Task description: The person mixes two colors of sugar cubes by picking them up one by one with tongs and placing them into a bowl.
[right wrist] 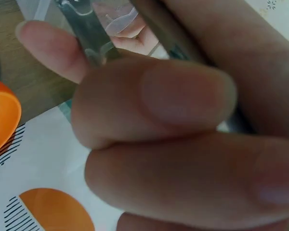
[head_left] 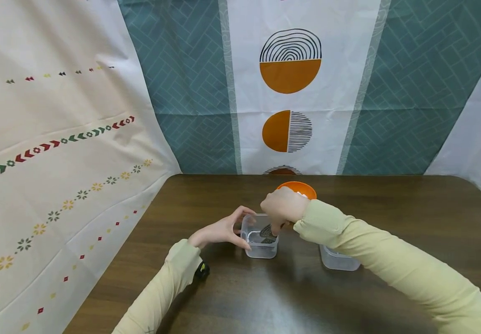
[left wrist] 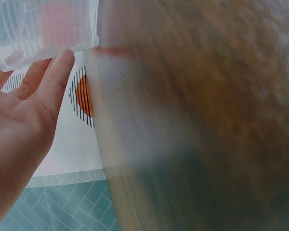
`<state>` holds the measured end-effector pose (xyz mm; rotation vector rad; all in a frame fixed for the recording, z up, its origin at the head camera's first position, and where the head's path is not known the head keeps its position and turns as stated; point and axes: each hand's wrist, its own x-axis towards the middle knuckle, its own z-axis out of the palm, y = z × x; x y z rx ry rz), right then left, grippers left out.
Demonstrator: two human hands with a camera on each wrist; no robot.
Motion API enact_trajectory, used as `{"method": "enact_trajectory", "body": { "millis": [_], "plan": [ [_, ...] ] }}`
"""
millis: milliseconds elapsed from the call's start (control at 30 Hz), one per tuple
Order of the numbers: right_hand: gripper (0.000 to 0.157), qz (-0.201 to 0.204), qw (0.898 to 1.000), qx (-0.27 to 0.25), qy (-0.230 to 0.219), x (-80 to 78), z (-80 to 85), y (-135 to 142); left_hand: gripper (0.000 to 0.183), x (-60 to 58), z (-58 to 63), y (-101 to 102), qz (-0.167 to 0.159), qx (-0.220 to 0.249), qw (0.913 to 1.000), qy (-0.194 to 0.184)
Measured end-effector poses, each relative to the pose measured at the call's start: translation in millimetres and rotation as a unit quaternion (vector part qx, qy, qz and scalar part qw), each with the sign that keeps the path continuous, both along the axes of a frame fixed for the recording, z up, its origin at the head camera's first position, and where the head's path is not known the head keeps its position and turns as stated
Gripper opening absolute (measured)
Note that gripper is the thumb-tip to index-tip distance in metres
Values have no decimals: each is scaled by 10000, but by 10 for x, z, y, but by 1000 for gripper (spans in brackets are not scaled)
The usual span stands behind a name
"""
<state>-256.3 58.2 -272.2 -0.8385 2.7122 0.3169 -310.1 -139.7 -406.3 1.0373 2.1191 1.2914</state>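
Note:
A clear square plastic container (head_left: 261,252) stands on the brown table, near its middle. My left hand (head_left: 226,230) grips its left side, thumb at the front and fingers behind; the left wrist view shows the fingertips against the container wall (left wrist: 70,29). Above the right side of this container, my right hand (head_left: 284,206) holds metal tongs (right wrist: 84,26) with curled fingers. The two metal arms run past the fingers in the right wrist view. In the head view, a dark patterned piece (head_left: 267,231) shows inside the container below the right hand.
An orange bowl (head_left: 296,185) with white pieces in it stands behind my right hand, partly hidden. A second clear container (head_left: 338,262) sits to the right, partly under the right forearm. Patterned cloths (head_left: 190,93) hang behind the wooden table (head_left: 232,297) and along its left side.

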Motion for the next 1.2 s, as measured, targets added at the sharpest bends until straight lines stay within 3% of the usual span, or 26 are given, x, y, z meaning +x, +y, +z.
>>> {"method": "enact_trajectory", "body": {
  "millis": [100,333,533,700,900,1067,1200],
  "plan": [
    [17,79,9996,248,133,-5,-12,-65,80,17,22,-7,-33,62,10000,-69],
    [19,228,9955,844,376,-39,-89,-143,78,143,219,20,-138,125,9997,-168],
    [24,339,9923,1046,563,-33,-118,-175,77,156,246,27,-47,66,9998,-191],
    [22,475,9950,709,527,-9,-107,-144,76,160,245,32,-101,92,9997,-183],
    [15,177,9995,223,-115,-30,-77,-68,77,162,264,35,-142,126,9997,-180],
    [23,-50,9989,-220,-415,-63,-74,30,77,167,252,33,-134,157,9996,-194],
    [30,153,9978,-499,-414,-75,-99,130,76,182,232,31,-119,164,9994,-274]
  ]
}}
